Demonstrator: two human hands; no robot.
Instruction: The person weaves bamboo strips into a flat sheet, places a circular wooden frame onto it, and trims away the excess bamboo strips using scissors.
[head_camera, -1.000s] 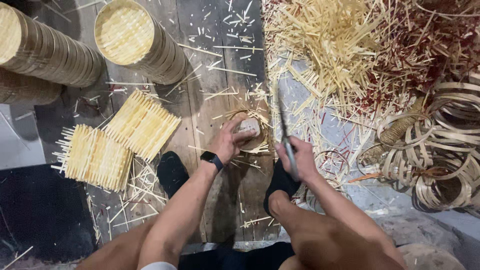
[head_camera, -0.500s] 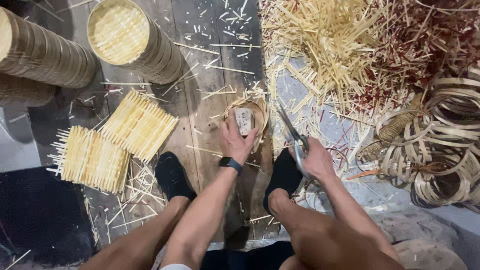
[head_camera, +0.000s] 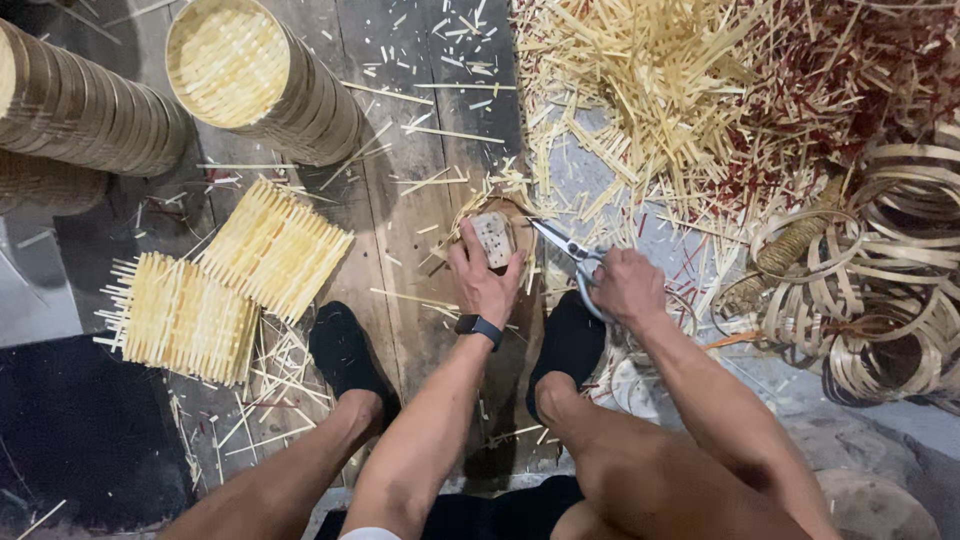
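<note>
Since half a second back, the left hand (head_camera: 487, 283) has slid up a touch onto the small block, and the right hand (head_camera: 627, 284) has swung the scissors in closer, blades now pointing at the block instead of away from it.

Biggest thing around is the loose heap of pale bamboo sticks (head_camera: 640, 90) at the top right, mixed with reddish scraps. Right of it sits a tangle of coiled bamboo strip rings (head_camera: 880, 290). Top left there are two stacks of round woven baskets (head_camera: 255, 85) lying on their sides on the plank floor (head_camera: 420, 230). Below them, two flat woven bamboo mats (head_camera: 225, 285) overlap, stick ends poking out.

The small pale block (head_camera: 493, 238) sits on a round woven piece between the feet, just in front of the black socks. Left hand's grip is pressed down over the block's near edge, fingers curled around it; black wrist band (head_camera: 478, 327) on that arm. Right hand's grip is closed through the handles of the scissors (head_camera: 565, 248), blades slightly parted, tips just beside the block.
</note>
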